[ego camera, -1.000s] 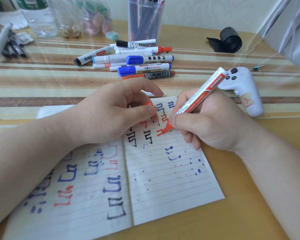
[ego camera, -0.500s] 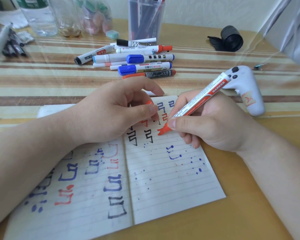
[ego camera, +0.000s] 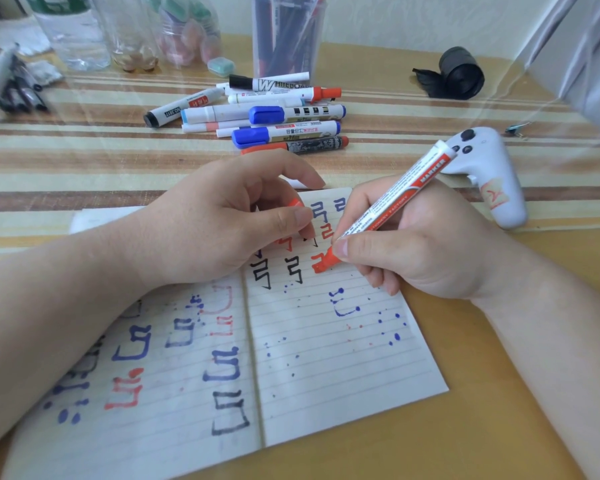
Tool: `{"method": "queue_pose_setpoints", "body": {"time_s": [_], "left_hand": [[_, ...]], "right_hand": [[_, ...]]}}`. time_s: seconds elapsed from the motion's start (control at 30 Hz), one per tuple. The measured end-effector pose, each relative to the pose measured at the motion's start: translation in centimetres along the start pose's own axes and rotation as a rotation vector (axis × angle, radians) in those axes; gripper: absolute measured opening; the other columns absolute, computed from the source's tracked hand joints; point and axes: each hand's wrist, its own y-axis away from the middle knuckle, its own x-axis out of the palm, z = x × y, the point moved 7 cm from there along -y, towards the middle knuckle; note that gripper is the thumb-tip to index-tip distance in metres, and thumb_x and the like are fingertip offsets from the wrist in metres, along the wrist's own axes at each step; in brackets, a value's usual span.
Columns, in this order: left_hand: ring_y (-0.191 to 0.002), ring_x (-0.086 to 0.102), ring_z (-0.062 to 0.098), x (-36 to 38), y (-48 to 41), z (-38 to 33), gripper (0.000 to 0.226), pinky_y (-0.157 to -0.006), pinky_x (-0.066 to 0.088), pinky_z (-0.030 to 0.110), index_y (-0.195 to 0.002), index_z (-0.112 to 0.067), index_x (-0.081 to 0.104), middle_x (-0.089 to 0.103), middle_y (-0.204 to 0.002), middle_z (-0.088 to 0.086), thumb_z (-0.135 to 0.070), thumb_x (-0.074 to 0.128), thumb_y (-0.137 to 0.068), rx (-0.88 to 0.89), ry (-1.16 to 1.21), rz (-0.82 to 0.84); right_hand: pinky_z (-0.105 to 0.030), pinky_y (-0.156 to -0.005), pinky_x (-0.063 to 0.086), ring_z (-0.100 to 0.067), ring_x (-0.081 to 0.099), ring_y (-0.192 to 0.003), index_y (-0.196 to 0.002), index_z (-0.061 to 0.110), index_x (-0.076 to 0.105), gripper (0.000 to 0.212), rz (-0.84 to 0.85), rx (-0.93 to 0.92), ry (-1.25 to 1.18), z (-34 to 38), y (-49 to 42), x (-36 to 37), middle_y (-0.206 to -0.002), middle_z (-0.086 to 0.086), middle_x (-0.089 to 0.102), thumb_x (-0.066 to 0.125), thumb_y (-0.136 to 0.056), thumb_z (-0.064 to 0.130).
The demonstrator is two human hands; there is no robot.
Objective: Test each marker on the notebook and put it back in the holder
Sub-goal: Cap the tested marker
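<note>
Red marker (ego camera: 395,206) in right grip (ego camera: 416,258), touching notebook (ego camera: 326,358)

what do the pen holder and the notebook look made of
Holder: probably clear glossy plastic, since the pens inside show through its wall. Notebook: thin matte ruled paper; the ink has soaked in with fuzzy edges.

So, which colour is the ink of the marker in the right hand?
Orange-red; the head view shows the marker tip on the notebook.

From the notebook (ego camera: 343,375) we log loose markers (ego camera: 278,114) heaped at 12 o'clock before the holder (ego camera: 284,39), white controller (ego camera: 499,188) at 2; table (ego camera: 482,427) at 4 o'clock gives passage.
</note>
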Motion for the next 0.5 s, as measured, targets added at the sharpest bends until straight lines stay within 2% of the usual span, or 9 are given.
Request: {"method": "queue_pose_setpoints", "body": {"time_s": [0.23,0.5], "left_hand": [[-0.079,0.072,0.021,0.01,-0.02,0.09,0.026,-0.079,0.057,0.039,-0.115,-0.028,0.063,0.077,-0.092,0.001,-0.029,0.063,-0.088,-0.002,0.011,0.005],[-0.083,0.072,0.031,0.05,0.06,-0.19,0.026,-0.082,0.058,0.055,-0.114,-0.025,0.063,0.077,-0.091,0.003,-0.028,0.063,-0.088,0.005,0.003,-0.002]], "right_hand": [[-0.027,-0.039,0.043,-0.017,0.057,-0.044,-0.074,0.006,0.067,0.012,-0.018,-0.011,0.028,0.17,-0.05,-0.09,-0.051,-0.005,0.059,0.071,-0.076,0.017],[-0.028,-0.039,0.042,-0.019,0.053,-0.040,-0.071,0.005,0.065,0.010,-0.031,-0.012,0.025,0.13,-0.07,-0.38,-0.051,-0.012,0.058,0.068,-0.076,0.013]]}}
